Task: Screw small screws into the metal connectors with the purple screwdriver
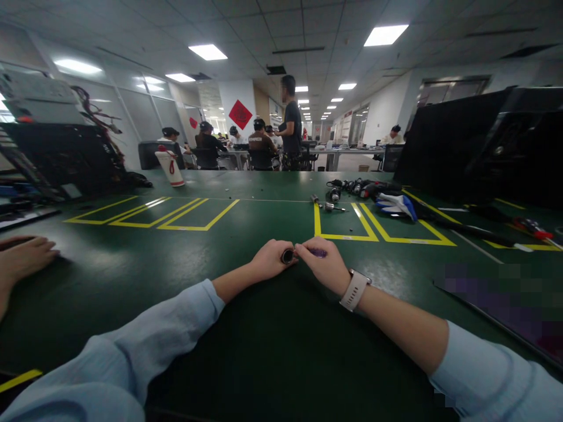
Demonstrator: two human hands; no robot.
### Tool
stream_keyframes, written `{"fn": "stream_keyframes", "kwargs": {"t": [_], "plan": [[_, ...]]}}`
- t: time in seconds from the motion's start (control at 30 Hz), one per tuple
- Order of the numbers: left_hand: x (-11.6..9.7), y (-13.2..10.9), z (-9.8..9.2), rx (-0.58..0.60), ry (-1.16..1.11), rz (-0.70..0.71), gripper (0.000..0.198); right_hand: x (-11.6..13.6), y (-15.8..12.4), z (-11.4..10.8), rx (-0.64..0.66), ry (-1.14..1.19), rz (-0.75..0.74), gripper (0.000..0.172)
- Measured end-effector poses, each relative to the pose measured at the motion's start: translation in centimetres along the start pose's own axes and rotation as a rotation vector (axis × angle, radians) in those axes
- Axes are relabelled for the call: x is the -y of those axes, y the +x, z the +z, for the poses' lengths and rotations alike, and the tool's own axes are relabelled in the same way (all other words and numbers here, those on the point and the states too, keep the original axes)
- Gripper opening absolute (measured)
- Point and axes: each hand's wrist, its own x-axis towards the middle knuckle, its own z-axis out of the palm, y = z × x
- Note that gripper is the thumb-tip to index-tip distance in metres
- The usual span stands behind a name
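My left hand is closed around a short dark cylinder, its round hollow end facing me. Close against it, my right hand is closed on a small purple object, mostly hidden in the palm. The right fingertips pinch together near the cylinder's rim; whether a tiny part lies between them is too small to tell. Both hands are above the green tabletop. Beyond them, metal drill chuck-like parts lie near a yellow-taped rectangle.
A blue-and-white glove lies beside black tools and cables at the back right. Red-handled tools are farther right. A white cup stands at the back left. Another person's hand rests at the left edge.
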Motion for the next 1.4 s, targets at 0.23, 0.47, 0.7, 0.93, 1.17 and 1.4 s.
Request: {"fn": "stream_keyframes", "kwargs": {"t": [0.23, 0.47, 0.7, 0.93, 1.17, 1.4], "plan": [[-0.2, 0.0, 0.0, 0.013, 0.076, -0.005, 0.016, 0.3, 0.1, -0.2, -0.01, 0.068, 0.089, 0.022], [0.3, -0.1, 0.2, -0.063, 0.111, -0.036, 0.011, 0.7, -1.1, 0.4, -0.025, 0.001, -0.027, 0.023], [0.5, 0.0, 0.1, -0.082, 0.034, -0.013, 0.017, 0.5, -1.1, 0.5, -0.065, 0.138, 0.087, 0.023], [0.7, -0.2, 0.0, -0.143, -0.033, 0.015, 0.009, 0.4, -1.0, 1.3, -0.118, 0.644, 0.439, 0.019], [0.6, -0.1, -0.2, -0.16, -0.066, 0.027, 0.007, 0.0, -1.0, 1.2, -0.097, 0.824, 0.629, 0.019], [0.9, -0.1, 0.0, -0.085, -0.208, -0.004, 0.012, 0.5, -0.9, 1.0, -0.073, 0.743, 0.554, 0.018]]}}
